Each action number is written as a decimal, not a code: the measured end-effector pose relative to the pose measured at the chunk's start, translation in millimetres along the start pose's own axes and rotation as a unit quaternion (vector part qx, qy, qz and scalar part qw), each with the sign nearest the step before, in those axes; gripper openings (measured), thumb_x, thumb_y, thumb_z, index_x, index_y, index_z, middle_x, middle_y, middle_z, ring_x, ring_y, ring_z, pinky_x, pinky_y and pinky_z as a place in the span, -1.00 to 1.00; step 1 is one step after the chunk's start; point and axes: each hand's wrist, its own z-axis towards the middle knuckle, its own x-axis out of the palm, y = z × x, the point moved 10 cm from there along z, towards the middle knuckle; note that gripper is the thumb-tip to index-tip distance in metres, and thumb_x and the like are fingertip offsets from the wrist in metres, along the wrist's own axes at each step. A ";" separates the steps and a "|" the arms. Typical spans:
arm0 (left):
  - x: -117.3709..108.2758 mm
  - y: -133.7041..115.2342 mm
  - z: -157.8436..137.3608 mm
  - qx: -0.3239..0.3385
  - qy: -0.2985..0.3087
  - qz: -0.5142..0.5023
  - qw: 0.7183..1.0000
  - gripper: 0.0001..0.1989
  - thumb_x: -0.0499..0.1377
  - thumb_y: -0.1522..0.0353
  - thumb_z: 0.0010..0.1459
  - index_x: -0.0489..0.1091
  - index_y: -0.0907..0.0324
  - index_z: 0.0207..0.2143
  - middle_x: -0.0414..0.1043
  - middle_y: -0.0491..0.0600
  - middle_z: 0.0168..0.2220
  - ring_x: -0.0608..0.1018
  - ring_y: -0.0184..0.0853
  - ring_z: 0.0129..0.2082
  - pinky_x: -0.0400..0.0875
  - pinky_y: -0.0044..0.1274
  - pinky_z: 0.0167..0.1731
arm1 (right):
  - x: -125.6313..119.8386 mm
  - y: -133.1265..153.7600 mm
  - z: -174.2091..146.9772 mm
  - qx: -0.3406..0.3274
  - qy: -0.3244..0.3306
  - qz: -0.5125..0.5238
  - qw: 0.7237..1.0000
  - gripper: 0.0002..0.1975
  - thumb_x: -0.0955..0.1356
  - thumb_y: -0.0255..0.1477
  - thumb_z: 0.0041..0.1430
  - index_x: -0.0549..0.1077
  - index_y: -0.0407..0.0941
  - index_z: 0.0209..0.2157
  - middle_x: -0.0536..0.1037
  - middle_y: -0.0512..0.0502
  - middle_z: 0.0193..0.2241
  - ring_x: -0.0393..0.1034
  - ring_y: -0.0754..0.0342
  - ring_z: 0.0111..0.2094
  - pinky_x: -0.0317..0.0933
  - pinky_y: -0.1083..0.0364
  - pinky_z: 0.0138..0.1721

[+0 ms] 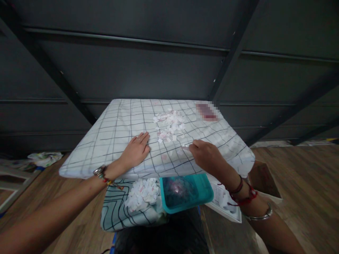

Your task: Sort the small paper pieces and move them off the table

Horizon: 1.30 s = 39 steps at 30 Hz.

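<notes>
My left hand [136, 150] lies flat on the white checked cloth [119, 123], fingers stretched out, holding nothing. To its right, my right hand [206, 153] is closed, with a small clear plastic piece [184, 147] sticking out from its fingertips; its exact kind is hard to make out. Beyond and between both hands lies a loose heap of small white paper pieces [171, 121]. Nearer to me, a teal plastic tub [208, 190] holds shiny, see-through material. Left of the tub, a bigger pile of paper pieces [143, 194] rests on a green patterned cloth [113, 208].
A blurred reddish item [208, 112] lies at the cloth's far right corner. Behind the table stands a dark panelled wall [148, 70]. An open white box [225, 204] is below my right forearm, and a brown carton [265, 180] stands on the wooden floor [304, 180].
</notes>
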 end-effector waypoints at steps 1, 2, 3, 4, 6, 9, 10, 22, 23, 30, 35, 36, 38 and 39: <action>0.0 0.0 0.0 -0.001 0.000 0.001 1.000 -0.50 -0.20 0.35 0.19 0.06 0.42 0.14 0.04 0.20 0.18 0.10 -0.16 0.19 -0.01 -0.27 0.12 | -0.4 -5.7 0.9 0.009 0.001 0.000 1.000 -0.76 0.15 -0.56 0.18 0.38 -0.18 -0.47 0.38 -0.08 -0.49 0.19 0.15 -0.50 -0.07 0.14 -0.49; -0.1 0.1 0.0 -0.002 -0.001 0.001 1.000 -0.50 -0.20 0.35 0.19 0.06 0.41 0.14 0.04 0.20 0.18 0.10 -0.16 0.19 0.00 -0.28 0.12 | -1.8 -11.3 1.2 0.017 0.000 0.004 1.000 -0.74 0.14 -0.53 0.20 0.39 -0.18 -0.46 0.38 -0.07 -0.49 0.19 0.16 -0.50 -0.07 0.15 -0.49; -0.3 0.3 -0.1 -0.004 -0.002 0.000 1.000 -0.50 -0.19 0.35 0.19 0.07 0.40 0.14 0.05 0.19 0.18 0.10 -0.17 0.19 0.00 -0.28 0.12 | -3.9 -17.1 1.1 0.024 -0.004 0.010 1.000 -0.74 0.14 -0.51 0.21 0.39 -0.18 -0.46 0.38 -0.07 -0.49 0.19 0.16 -0.49 -0.06 0.15 -0.49; -0.5 0.6 -0.1 -0.006 -0.003 -0.001 1.000 -0.50 -0.19 0.35 0.19 0.07 0.39 0.14 0.05 0.18 0.18 0.10 -0.17 0.19 0.00 -0.28 0.12 | -6.2 -22.8 0.6 0.031 -0.011 0.014 0.999 -0.74 0.14 -0.50 0.21 0.39 -0.17 -0.45 0.38 -0.06 -0.48 0.20 0.17 -0.48 -0.05 0.16 -0.49; -0.9 0.9 -0.3 -0.008 -0.005 -0.002 1.000 -0.51 -0.19 0.35 0.18 0.07 0.37 0.14 0.05 0.16 0.18 0.10 -0.18 0.19 -0.01 -0.29 0.12 | -9.1 -32.4 -1.0 0.044 -0.021 0.016 0.999 -0.74 0.15 -0.49 0.21 0.40 -0.17 -0.43 0.39 -0.07 -0.47 0.21 0.16 -0.46 -0.04 0.17 -0.47; -0.2 1.2 -0.3 -0.008 -0.003 0.002 1.000 -0.50 -0.19 0.34 0.19 0.07 0.39 0.14 0.05 0.16 0.18 0.09 -0.18 0.19 0.00 -0.28 0.12 | -3.8 -36.6 -3.1 0.044 -0.011 0.002 0.999 -0.74 0.15 -0.49 0.21 0.40 -0.18 -0.44 0.39 -0.07 -0.48 0.22 0.16 -0.45 -0.03 0.17 -0.46; 0.4 1.3 -0.2 -0.006 -0.001 0.005 1.000 -0.50 -0.20 0.34 0.19 0.07 0.40 0.14 0.04 0.17 0.19 0.09 -0.17 0.19 0.01 -0.28 0.11 | -0.1 -35.2 -3.9 0.039 0.000 -0.002 0.999 -0.74 0.15 -0.49 0.21 0.40 -0.18 -0.45 0.39 -0.07 -0.48 0.22 0.16 -0.45 -0.03 0.17 -0.47; 2.1 2.6 0.4 -0.001 -0.007 -0.005 1.000 -0.49 -0.20 0.32 0.18 0.07 0.38 0.14 0.06 0.15 0.18 0.10 -0.18 0.19 0.00 -0.29 0.12 | 0.8 -11.6 -11.9 -0.023 0.035 -0.006 0.999 -0.79 0.17 -0.63 0.09 0.40 -0.18 -0.45 0.38 -0.07 -0.48 0.18 0.18 -0.50 -0.03 0.16 -0.47; 1.9 2.2 0.3 -0.001 -0.007 -0.004 1.000 -0.49 -0.21 0.32 0.18 0.08 0.39 0.14 0.06 0.16 0.18 0.10 -0.18 0.19 0.00 -0.29 0.12 | 1.6 -10.3 -12.2 -0.029 0.038 -0.006 0.999 -0.78 0.17 -0.64 0.08 0.40 -0.18 -0.46 0.38 -0.07 -0.48 0.18 0.18 -0.50 -0.03 0.16 -0.47; 1.2 1.1 0.1 0.001 -0.007 0.003 1.000 -0.49 -0.22 0.32 0.19 0.07 0.40 0.13 0.05 0.15 0.18 0.09 -0.19 0.19 -0.01 -0.31 0.12 | -5.5 -6.6 -11.0 -0.036 0.024 0.004 0.999 -0.79 0.17 -0.63 0.11 0.38 -0.18 -0.46 0.37 -0.06 -0.48 0.19 0.17 -0.48 -0.02 0.15 -0.43; 0.3 0.1 0.3 0.003 -0.002 0.005 1.000 -0.48 -0.23 0.32 0.19 0.07 0.43 0.13 0.05 0.18 0.18 0.09 -0.17 0.19 -0.02 -0.30 0.12 | -1.1 -2.2 -7.9 -0.047 0.042 0.009 0.998 -0.80 0.17 -0.61 0.13 0.38 -0.18 -0.45 0.38 -0.05 -0.48 0.20 0.17 -0.49 -0.03 0.15 -0.46; 0.4 0.2 0.4 0.003 -0.002 0.005 1.000 -0.48 -0.23 0.32 0.19 0.06 0.43 0.13 0.05 0.18 0.18 0.09 -0.17 0.19 -0.02 -0.30 0.12 | 0.0 -1.6 -8.7 -0.048 0.047 0.008 0.998 -0.80 0.17 -0.61 0.13 0.38 -0.18 -0.45 0.38 -0.05 -0.47 0.20 0.17 -0.49 -0.03 0.15 -0.46; 1.3 0.8 0.5 0.003 -0.001 0.007 1.000 -0.49 -0.22 0.32 0.19 0.06 0.42 0.13 0.05 0.18 0.18 0.09 -0.17 0.19 -0.02 -0.30 0.12 | 0.8 -0.9 -11.9 -0.052 0.056 0.010 0.997 -0.81 0.18 -0.61 0.13 0.38 -0.18 -0.44 0.39 -0.06 -0.46 0.21 0.17 -0.49 -0.02 0.15 -0.46; 1.8 1.1 0.6 0.003 -0.001 0.008 1.000 -0.49 -0.21 0.32 0.19 0.06 0.41 0.13 0.05 0.17 0.18 0.09 -0.17 0.19 -0.02 -0.30 0.12 | 0.5 -1.0 -13.8 -0.054 0.059 0.014 0.997 -0.81 0.18 -0.60 0.14 0.38 -0.17 -0.45 0.39 -0.06 -0.45 0.21 0.17 -0.48 -0.01 0.15 -0.45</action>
